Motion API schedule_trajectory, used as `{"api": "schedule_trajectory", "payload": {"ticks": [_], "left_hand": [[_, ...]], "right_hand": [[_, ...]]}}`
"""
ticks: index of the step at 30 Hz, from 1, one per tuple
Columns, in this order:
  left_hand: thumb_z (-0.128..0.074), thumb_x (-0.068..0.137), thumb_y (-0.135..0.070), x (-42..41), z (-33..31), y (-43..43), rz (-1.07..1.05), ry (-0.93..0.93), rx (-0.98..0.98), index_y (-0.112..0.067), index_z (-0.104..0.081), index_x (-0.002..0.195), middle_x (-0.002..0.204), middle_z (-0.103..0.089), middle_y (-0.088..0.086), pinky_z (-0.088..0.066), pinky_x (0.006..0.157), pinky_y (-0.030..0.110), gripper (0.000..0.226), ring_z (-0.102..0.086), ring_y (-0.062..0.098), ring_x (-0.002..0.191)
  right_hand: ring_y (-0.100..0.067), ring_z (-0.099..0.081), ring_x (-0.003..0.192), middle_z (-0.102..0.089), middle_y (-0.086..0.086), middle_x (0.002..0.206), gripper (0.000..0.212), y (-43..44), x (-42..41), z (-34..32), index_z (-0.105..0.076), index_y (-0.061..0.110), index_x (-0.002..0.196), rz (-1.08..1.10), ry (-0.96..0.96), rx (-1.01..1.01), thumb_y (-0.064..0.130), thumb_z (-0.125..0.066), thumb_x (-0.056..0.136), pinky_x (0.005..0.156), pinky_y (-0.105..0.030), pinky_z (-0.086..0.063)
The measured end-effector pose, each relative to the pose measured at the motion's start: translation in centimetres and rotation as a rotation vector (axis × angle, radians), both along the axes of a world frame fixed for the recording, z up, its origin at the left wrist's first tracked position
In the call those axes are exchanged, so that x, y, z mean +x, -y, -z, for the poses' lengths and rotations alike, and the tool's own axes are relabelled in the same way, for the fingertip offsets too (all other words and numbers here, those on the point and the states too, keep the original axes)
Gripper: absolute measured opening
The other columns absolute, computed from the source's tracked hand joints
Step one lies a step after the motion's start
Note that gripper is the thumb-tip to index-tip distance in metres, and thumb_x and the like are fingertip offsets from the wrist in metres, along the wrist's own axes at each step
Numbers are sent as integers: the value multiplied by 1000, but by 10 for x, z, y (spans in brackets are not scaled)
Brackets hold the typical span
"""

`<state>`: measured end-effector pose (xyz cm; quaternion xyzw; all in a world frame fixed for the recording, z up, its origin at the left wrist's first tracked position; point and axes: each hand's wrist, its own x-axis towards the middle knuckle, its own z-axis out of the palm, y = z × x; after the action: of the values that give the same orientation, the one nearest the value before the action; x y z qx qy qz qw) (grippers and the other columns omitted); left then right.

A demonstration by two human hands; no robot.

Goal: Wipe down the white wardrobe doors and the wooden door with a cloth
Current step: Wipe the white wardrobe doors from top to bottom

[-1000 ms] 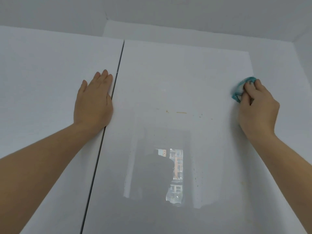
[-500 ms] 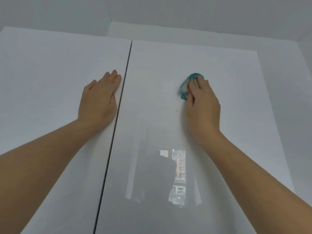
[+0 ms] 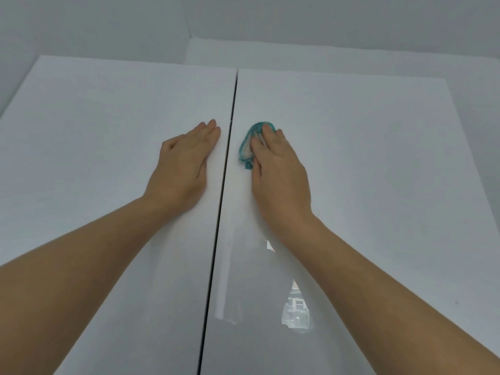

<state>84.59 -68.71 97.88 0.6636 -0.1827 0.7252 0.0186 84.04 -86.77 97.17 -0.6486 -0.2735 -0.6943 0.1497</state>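
Cloth (image 3: 247, 147) bunched under my right hand (image 3: 281, 171), fingers bent round it, on right door (image 3: 365, 185) near inner edge, just beside gap (image 3: 227, 169). My left hand (image 3: 184, 163) flat, fingers straight, on left door (image 3: 94, 158). Best way, I think: press evenly, wipe along edge, miss no spot.

Teal cloth (image 3: 246, 147); glossy white wardrobe doors (image 3: 365, 163).

Far above the fingers (image 3: 280, 138) a grey ceiling (image 3: 243, 20) spans the top, meeting a pale wall strip (image 3: 338, 59) just beneath it. Well below the fingers, a bright window reflection (image 3: 296, 312) shows blurred building fronts.
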Motion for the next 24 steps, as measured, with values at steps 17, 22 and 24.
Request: {"api": "schedule_trajectory", "payload": {"ticks": [17, 22, 24], "left_hand": [[-25, 89, -5, 2, 3, -2, 6, -16, -13, -12, -33, 150, 158, -26, 8, -11, 119, 35, 63, -20, 22, 148], [-28, 89, 0, 1, 5, -3, -19, -2, -22, -13, -37, 149, 158, -29, 7, -14, 119, 38, 62, -23, 23, 147], [-30, 90, 2, 1, 5, -3, -24, -1, -29, -14, -36, 149, 158, -28, 6, -13, 119, 37, 62, -23, 22, 147]], "right_hand": [[-38, -58, 119, -63, -16, 126, 45, -1, 8, 34, -70, 0, 112, 15, 238, -344, -10, -75, 68, 97, -41, -46], [-40, -59, 116, -64, -17, 125, 38, 27, 6, 31, -71, 1, 109, 16, 263, -358, -10, -65, 73, 93, -50, -52], [-39, -58, 118, -63, -14, 127, 36, 43, 4, 30, -72, 2, 110, 15, 257, -316, -4, -55, 78, 95, -49, -50]]}}
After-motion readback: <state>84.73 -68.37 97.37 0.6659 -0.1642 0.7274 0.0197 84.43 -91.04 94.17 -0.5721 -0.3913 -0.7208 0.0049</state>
